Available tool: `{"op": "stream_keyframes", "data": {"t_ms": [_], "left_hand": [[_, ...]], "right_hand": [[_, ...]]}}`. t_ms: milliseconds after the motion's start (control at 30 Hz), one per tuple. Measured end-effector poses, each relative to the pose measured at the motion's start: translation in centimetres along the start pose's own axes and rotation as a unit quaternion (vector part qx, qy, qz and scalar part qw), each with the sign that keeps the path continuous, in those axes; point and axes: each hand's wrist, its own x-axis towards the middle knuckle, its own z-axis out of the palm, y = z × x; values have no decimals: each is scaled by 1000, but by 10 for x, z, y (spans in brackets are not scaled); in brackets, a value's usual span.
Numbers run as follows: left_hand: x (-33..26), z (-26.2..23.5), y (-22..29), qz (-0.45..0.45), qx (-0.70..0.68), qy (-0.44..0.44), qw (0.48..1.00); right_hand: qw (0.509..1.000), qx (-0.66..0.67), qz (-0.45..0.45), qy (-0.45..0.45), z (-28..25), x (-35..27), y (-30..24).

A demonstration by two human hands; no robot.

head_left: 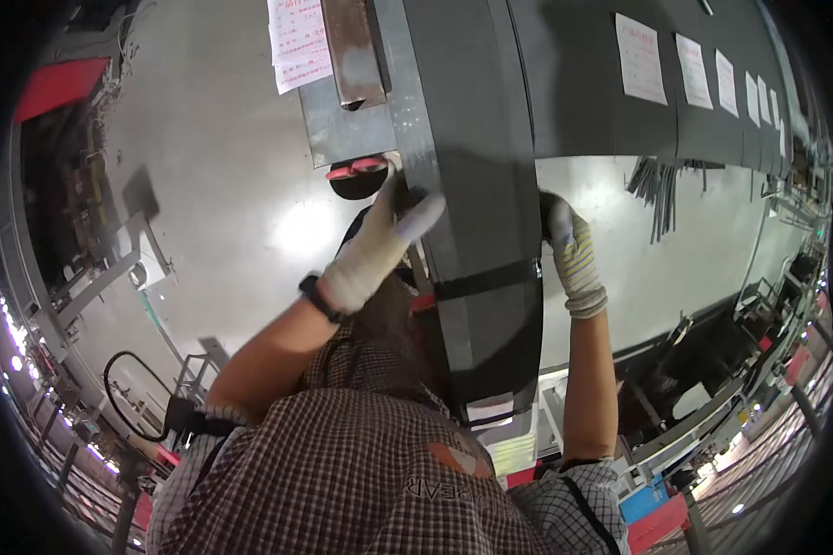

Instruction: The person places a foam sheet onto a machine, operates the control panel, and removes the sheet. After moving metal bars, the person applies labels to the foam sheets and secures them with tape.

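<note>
A long dark grey panel [477, 185] runs away from my body, with a black band across its near part. My left hand [370, 259], in a pale knit glove with a dark watch at the wrist, is at the panel's left edge. Its thumb is spread over the edge, apart from the fingers, which are slightly blurred. On the opposite side my right hand [576, 254], in a striped glove, has its fingers curled at the panel's right edge. Its fingertips are partly hidden. Beside my left hand are red-and-black round pieces [356, 176] under a metal plate [347, 129].
A brown metal bar [354, 51] and printed paper sheets [298, 46] lie at the far left. More dark panels [602, 111] with paper labels [640, 57] extend to the right. Thin dark strips [659, 199] lie beyond my right hand. A metal frame [143, 254] stands on the left floor.
</note>
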Motion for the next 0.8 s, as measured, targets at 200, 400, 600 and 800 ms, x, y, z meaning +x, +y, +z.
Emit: {"op": "stream_keyframes", "data": {"t_ms": [200, 400, 600, 800], "left_hand": [[-60, 9, -84, 20, 418, 22, 908], [-10, 41, -40, 54, 104, 97, 988], [-75, 25, 13, 13, 159, 15, 987], [-105, -8, 3, -94, 130, -86, 983]], "right_hand": [[872, -436, 64, -212, 1, -27, -86], [897, -427, -111, 9, 15, -26, -38], [788, -518, -182, -277, 1, -92, -119], [826, -433, -282, -224, 3, -109, -162]]}}
